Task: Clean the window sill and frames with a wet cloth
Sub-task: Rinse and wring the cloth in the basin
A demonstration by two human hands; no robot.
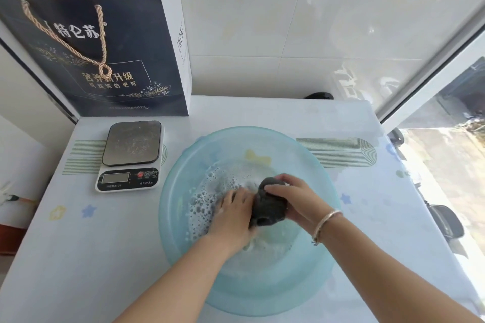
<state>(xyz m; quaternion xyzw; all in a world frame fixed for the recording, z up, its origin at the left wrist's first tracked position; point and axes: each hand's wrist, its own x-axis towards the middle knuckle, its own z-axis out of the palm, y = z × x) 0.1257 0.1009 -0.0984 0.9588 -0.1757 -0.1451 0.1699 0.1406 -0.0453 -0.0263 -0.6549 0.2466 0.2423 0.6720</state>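
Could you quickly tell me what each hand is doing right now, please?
Left hand: grips the dark cloth over the basin.
Right hand: grips the same cloth.

Both forearms reach forward, converging. Left hand [234, 214] palm-down, fingers curled in a grip. Right hand [294, 198] curled in a grip too, bracelet on wrist.

Surface: I see a white table [105, 244] with star and stripe print.
On it: blue basin [183, 244], kitchen scale [131, 155], navy paper bag [118, 60] at back left.
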